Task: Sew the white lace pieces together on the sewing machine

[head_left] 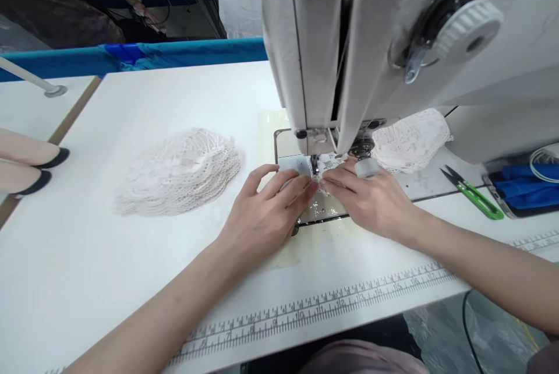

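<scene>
A small white lace piece [331,161] lies under the presser foot [314,164] of a sewing machine [314,42]. My left hand [271,208] rests on the machine bed left of the foot, fingers bent and drawn together, thumb and fingertips at the lace's near edge. From the right, my right hand [373,196] holds the lace down with its fingers close together, tips almost meeting those of the left. Much of the lace is hidden by the fingers and the machine head. The right hand wears a pale band [367,168] on a finger.
Left on the white table [174,269] sits a stack of lace pieces [187,173]; another lace pile [413,140] is behind my right hand. Green thread snips [474,193] lie right, beside a dark tray with blue cloth [530,184]. A printed ruler [318,311] follows the front edge.
</scene>
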Action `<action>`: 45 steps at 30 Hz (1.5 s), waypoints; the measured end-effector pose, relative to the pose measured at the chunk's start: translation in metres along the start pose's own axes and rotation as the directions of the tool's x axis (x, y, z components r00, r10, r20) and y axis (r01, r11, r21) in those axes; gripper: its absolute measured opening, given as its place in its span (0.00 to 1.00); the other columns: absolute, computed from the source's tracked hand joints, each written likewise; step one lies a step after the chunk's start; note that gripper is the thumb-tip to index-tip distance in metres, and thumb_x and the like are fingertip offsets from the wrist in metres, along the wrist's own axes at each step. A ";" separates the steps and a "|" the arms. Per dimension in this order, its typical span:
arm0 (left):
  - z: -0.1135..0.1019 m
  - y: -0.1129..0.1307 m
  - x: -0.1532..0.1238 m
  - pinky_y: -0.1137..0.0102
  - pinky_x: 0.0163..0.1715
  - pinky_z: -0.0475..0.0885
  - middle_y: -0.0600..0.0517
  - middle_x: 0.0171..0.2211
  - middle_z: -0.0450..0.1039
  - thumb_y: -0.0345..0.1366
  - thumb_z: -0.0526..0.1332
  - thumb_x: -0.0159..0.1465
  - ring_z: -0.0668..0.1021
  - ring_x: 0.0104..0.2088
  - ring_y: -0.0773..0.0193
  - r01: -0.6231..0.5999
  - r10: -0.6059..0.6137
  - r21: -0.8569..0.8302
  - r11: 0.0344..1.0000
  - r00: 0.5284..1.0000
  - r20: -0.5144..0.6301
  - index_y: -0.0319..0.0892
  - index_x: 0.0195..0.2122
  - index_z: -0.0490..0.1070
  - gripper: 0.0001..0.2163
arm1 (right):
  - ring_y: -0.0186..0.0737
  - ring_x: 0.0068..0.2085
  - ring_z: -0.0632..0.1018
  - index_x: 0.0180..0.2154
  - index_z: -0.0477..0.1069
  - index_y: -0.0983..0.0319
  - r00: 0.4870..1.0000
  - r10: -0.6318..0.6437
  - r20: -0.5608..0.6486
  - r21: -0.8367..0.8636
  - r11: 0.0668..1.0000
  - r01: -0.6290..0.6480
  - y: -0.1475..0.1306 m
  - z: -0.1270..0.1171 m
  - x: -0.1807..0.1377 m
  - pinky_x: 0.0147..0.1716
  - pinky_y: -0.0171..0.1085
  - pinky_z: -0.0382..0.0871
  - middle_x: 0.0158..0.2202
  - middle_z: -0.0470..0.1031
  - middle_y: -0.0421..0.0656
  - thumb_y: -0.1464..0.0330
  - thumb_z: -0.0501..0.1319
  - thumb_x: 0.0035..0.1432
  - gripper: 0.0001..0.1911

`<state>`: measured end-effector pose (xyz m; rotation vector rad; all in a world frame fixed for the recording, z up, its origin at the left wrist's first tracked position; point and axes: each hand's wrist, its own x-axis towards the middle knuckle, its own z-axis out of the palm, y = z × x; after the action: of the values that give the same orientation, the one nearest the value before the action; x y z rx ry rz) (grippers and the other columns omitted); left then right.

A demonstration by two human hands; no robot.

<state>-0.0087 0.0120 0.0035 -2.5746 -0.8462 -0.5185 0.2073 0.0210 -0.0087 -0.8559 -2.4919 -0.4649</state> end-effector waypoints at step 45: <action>0.005 -0.003 -0.003 0.53 0.52 0.61 0.50 0.51 0.76 0.25 0.54 0.65 0.76 0.50 0.53 0.120 -0.122 0.031 0.992 0.991 0.056 0.41 0.53 0.70 0.16 | 0.42 0.40 0.75 0.46 0.76 0.64 0.992 0.077 0.096 0.071 0.994 -0.084 0.000 -0.005 0.000 0.39 0.41 0.67 0.41 0.79 0.47 0.80 0.52 0.60 0.18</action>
<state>-0.0119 0.0148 -0.0019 -2.5349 -1.0270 -0.4657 0.2088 0.0188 -0.0046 -0.9648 -2.5304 -0.3083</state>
